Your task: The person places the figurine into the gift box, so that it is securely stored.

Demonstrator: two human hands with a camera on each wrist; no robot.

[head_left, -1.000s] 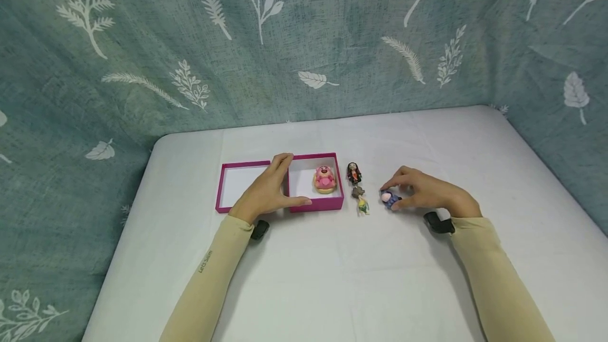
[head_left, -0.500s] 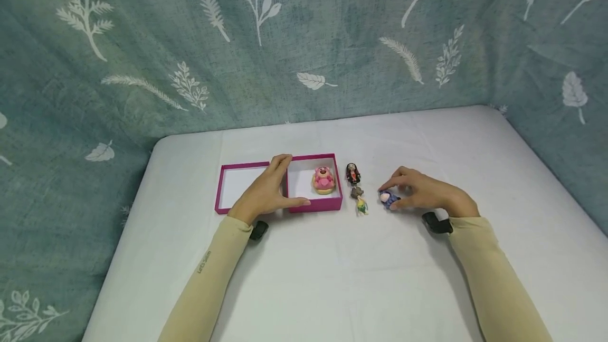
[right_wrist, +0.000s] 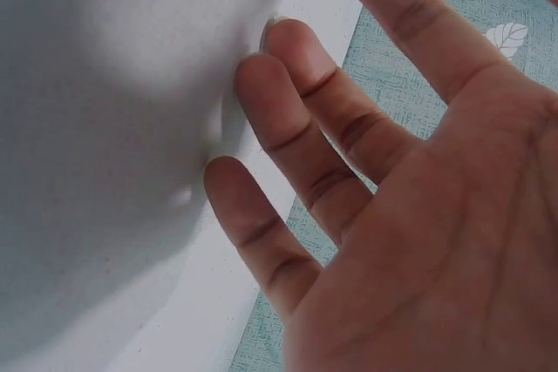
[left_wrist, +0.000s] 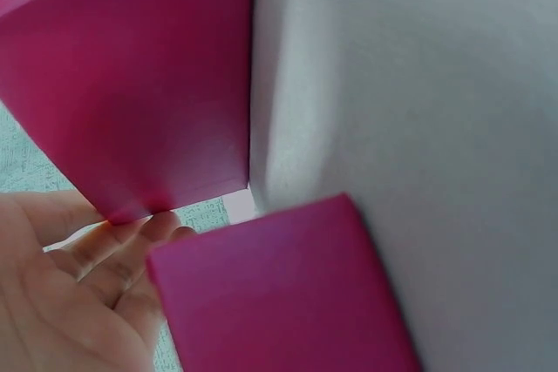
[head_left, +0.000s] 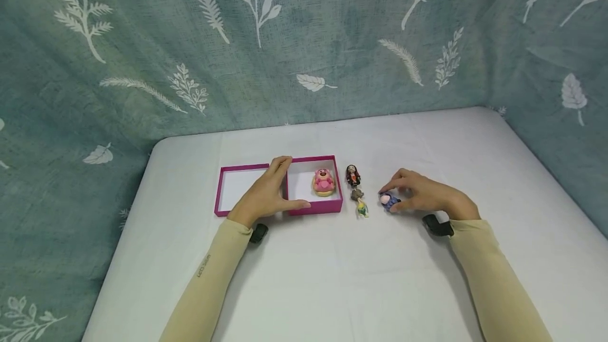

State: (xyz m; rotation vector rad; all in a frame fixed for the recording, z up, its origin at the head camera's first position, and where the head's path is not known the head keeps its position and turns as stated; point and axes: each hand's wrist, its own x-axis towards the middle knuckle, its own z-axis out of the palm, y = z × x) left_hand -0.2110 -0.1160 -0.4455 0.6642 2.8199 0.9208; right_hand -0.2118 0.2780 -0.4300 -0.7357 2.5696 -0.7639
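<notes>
In the head view my left hand (head_left: 263, 198) spans the left end of a magenta box (head_left: 315, 207), thumb at its front wall and fingers at the back corner. Inside the box sits a pink bear figurine (head_left: 324, 182) on a yellowish base. My right hand (head_left: 425, 192) pinches a small blue figurine (head_left: 386, 201) between thumb and index finger, low over the white table. From the right wrist, the other fingers (right_wrist: 266, 98) reach toward the tabletop, and the figurine is out of sight. The left wrist view shows fingers (left_wrist: 118, 276) against the box wall (left_wrist: 148, 84).
The shallow magenta lid (head_left: 242, 186) lies left of the box, partly behind my left hand. Between box and right hand lie a dark-haired figurine (head_left: 353, 175) and a brown-haired one (head_left: 362, 208) in yellow and green. A leaf-patterned teal curtain (head_left: 304, 41) hangs behind the table (head_left: 309, 278).
</notes>
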